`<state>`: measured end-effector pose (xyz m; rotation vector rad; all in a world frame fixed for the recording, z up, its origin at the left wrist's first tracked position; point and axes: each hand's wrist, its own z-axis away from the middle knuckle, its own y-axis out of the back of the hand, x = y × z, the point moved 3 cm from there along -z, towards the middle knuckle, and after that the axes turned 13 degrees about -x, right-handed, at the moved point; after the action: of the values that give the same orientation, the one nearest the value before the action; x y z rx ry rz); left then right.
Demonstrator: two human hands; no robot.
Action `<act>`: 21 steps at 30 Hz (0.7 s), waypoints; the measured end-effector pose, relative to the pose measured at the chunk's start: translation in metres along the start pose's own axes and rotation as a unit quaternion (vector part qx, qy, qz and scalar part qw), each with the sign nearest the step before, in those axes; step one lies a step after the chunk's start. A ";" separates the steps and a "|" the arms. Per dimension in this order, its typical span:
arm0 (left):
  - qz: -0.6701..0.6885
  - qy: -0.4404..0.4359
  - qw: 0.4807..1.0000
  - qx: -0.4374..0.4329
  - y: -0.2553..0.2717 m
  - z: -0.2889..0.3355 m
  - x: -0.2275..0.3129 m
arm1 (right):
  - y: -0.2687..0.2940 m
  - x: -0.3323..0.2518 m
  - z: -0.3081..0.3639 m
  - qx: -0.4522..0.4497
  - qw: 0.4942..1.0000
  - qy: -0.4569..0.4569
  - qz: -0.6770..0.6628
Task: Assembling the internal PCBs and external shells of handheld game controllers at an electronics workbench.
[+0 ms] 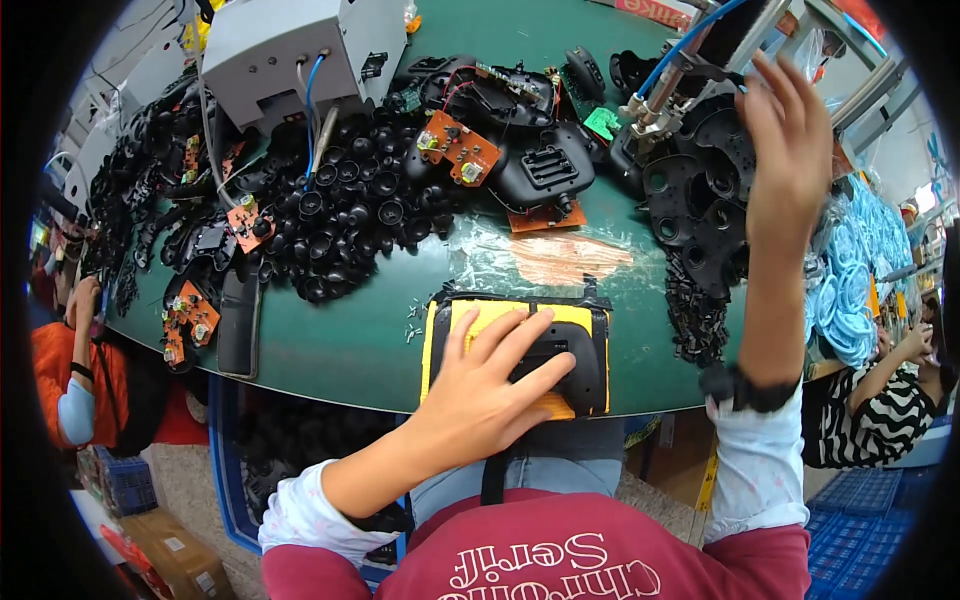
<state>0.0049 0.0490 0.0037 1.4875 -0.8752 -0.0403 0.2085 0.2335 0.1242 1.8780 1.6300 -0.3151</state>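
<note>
My left hand (pixel 480 385) lies with its fingers spread over a black plastic housing (pixel 590 350), which looks like a game controller shell. Beneath them is a black-framed fixture with a yellow pad (pixel 437 345), at the table's front edge. The hand covers part of the housing. Raised at the right, my right hand (pixel 790 125) is somewhat blurred, its fingers stretched out and nothing visible in them. Just left of it stands a metal tool on a post (pixel 655 115), with a blue air hose. Small screws (pixel 413 325) lie left of the fixture.
Black caps (pixel 350 190) form a heap at the left, below a grey box machine (pixel 290 60). Controller shells (pixel 545 165) with orange circuit boards (pixel 460 150) lie at the back. More black shells (pixel 690 190) and blue cable coils (pixel 855 270) are at the right. Other people sit at both sides.
</note>
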 end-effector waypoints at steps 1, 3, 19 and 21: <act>-0.003 0.002 1.000 0.003 -0.004 -0.002 -0.001 | 0.002 0.015 -0.027 0.010 1.000 -0.011 -0.025; -0.085 0.013 0.996 -0.030 -0.017 -0.002 -0.005 | 0.017 0.059 -0.063 -0.133 0.899 -0.040 -0.414; -0.031 0.016 0.999 0.015 -0.026 0.009 -0.013 | 0.020 -0.118 0.035 -0.353 0.850 -0.055 -0.387; -0.029 0.012 0.999 0.023 -0.027 0.010 -0.014 | 0.022 -0.124 0.036 -0.385 0.849 -0.041 -0.358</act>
<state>0.0026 0.0440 -0.0280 1.5535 -0.8174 -0.0452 0.2111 0.1117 0.1716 0.6177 1.9474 -0.0108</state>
